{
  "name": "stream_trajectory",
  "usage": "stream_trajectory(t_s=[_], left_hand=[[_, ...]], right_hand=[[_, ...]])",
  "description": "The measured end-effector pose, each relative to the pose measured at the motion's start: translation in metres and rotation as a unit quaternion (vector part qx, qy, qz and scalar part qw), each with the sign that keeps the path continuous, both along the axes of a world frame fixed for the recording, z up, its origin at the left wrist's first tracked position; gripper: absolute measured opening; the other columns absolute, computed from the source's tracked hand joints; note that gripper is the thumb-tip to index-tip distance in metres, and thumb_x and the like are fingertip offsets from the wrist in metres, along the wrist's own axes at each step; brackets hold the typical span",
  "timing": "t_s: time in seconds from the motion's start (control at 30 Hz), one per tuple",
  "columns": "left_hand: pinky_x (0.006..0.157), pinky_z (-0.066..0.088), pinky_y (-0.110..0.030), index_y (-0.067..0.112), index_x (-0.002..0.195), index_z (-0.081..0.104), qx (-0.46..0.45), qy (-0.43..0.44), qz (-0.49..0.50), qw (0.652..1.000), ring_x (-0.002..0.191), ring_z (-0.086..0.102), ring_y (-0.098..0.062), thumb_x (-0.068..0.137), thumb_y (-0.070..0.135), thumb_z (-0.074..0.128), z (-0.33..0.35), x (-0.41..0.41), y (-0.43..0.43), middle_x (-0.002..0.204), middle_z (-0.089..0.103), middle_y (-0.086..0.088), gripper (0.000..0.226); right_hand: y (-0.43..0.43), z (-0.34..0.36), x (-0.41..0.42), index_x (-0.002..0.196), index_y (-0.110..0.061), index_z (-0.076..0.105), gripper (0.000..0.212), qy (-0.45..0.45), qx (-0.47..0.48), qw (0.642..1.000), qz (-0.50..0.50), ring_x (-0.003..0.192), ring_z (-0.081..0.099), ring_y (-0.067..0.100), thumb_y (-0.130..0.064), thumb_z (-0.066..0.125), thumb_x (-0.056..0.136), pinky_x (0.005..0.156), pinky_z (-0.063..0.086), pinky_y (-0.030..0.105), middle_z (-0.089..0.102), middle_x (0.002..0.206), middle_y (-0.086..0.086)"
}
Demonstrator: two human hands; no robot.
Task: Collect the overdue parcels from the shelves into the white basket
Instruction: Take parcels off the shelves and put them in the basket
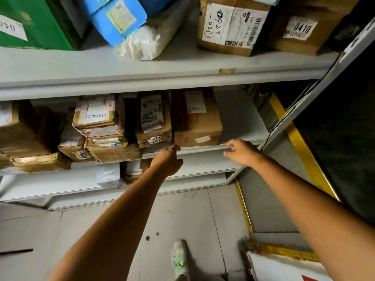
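Head view: my left hand [168, 159] is stretched out with loose fingers, empty, its tips at the lip of the middle shelf [203, 150], just under the front left corner of a brown parcel [197, 122]. My right hand [240, 152] is at the same lip, a little way right of the parcel's front right corner. Its fingers are blurred, so I cannot tell whether they curl on the edge or only touch it.

The parcel sits on that shelf between my two hands and just beyond them. Its long axis runs back into the shelf and a short face is turned to me. A labelled parcel [153, 120] stands touching its left side, while the shelf to its right is bare. I judge the left hand nearer, though the right side offers freer access.

What may be the white basket [280, 268] shows at the lower right, by my right arm.
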State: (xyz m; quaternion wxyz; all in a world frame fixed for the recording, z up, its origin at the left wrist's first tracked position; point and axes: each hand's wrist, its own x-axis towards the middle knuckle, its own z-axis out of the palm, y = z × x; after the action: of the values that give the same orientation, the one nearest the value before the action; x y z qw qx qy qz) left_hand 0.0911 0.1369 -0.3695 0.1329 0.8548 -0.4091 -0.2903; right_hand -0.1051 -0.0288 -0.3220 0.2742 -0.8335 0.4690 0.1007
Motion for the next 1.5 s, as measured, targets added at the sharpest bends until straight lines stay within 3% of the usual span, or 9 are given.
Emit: stream_trajectory(t_s=[0.33,0.5,0.7,0.83,0.93,1.03,1.2,1.33,1.5], left_hand=[[0.1,0.049,-0.048,0.017,0.155,0.013,-0.011,0.013,0.106,0.994,0.121,0.056,-0.037,0.095,0.03,0.061,-0.018,-0.009,-0.042,0.138,0.055,-0.019,0.078],[0.094,0.049,-0.047,0.004,0.145,0.024,-0.047,-0.001,0.19,0.981,0.12,0.056,-0.038,0.095,0.032,0.061,-0.03,-0.022,-0.054,0.14,0.051,-0.02,0.069],[0.099,0.043,-0.039,0.015,0.145,0.03,-0.118,0.053,0.287,0.949,0.124,0.054,-0.03,0.089,0.017,0.066,-0.034,-0.032,-0.064,0.141,0.054,-0.009,0.067],[0.1,0.045,-0.037,0.016,0.142,0.036,-0.162,0.085,0.297,0.937,0.121,0.054,-0.027,0.086,0.01,0.064,-0.034,-0.036,-0.069,0.14,0.053,-0.006,0.063],[0.086,0.042,-0.031,0.016,0.139,0.039,-0.186,0.103,0.306,0.928,0.107,0.06,-0.025,0.087,0.008,0.064,-0.033,-0.042,-0.072,0.141,0.051,-0.005,0.058],[0.082,0.044,-0.03,0.016,0.133,0.043,-0.19,0.097,0.297,0.931,0.108,0.063,-0.025,0.089,0.012,0.065,-0.034,-0.046,-0.07,0.139,0.053,-0.005,0.05],[0.086,0.044,-0.031,0.014,0.118,0.053,-0.196,0.108,0.31,0.924,0.109,0.06,-0.024,0.092,0.031,0.067,-0.028,-0.032,-0.08,0.12,0.063,-0.006,0.034],[0.093,0.048,-0.03,0.014,0.137,0.048,-0.217,0.194,0.325,0.9,0.107,0.059,-0.018,0.087,0.038,0.074,-0.023,-0.016,-0.096,0.119,0.061,0.001,0.062],[0.09,0.048,-0.029,0.017,0.146,0.041,-0.239,0.25,0.319,0.882,0.11,0.059,-0.018,0.084,0.023,0.08,-0.027,-0.01,-0.099,0.128,0.058,-0.002,0.074]], right_hand=[[-0.059,-0.028,0.029,0.139,-0.015,0.05,0.051,-0.064,0.018,0.998,0.009,0.115,0.059,0.03,-0.045,0.054,0.097,0.091,0.048,0.033,0.06,0.132,0.011],[-0.074,-0.044,0.044,0.136,-0.01,0.049,0.053,-0.103,0.022,0.994,0.004,0.106,0.06,0.031,-0.048,0.047,0.099,0.076,0.041,0.028,0.064,0.12,0.012],[-0.084,-0.051,0.049,0.134,-0.007,0.05,0.047,-0.143,0.046,0.988,-0.023,0.111,0.058,0.033,-0.038,0.053,0.098,0.09,0.05,0.04,0.062,0.122,0.015],[-0.093,-0.05,0.04,0.124,-0.006,0.058,0.037,-0.172,0.05,0.983,-0.045,0.103,0.06,0.028,-0.031,0.058,0.097,0.082,0.048,0.034,0.064,0.114,0.011],[-0.095,-0.049,0.027,0.125,-0.006,0.058,0.036,-0.182,0.06,0.98,-0.053,0.09,0.056,0.019,-0.028,0.061,0.096,0.075,0.045,0.027,0.063,0.107,0.007],[-0.096,-0.049,0.014,0.12,-0.008,0.06,0.032,-0.188,0.063,0.978,-0.066,0.085,0.057,0.016,-0.028,0.062,0.095,0.064,0.041,0.023,0.059,0.096,0.0],[-0.109,-0.051,0.008,0.119,-0.01,0.06,0.04,-0.192,0.082,0.974,-0.09,0.096,0.059,0.019,-0.037,0.067,0.09,0.084,0.05,0.034,0.06,0.102,0.002],[-0.112,-0.056,0.021,0.142,-0.015,0.045,0.064,-0.223,0.136,0.958,-0.121,0.114,0.058,0.024,-0.034,0.072,0.087,0.099,0.051,0.042,0.056,0.131,0.007],[-0.109,-0.061,0.023,0.144,-0.017,0.043,0.069,-0.25,0.157,0.943,-0.153,0.119,0.056,0.027,-0.029,0.075,0.084,0.1,0.051,0.046,0.051,0.137,0.01]])
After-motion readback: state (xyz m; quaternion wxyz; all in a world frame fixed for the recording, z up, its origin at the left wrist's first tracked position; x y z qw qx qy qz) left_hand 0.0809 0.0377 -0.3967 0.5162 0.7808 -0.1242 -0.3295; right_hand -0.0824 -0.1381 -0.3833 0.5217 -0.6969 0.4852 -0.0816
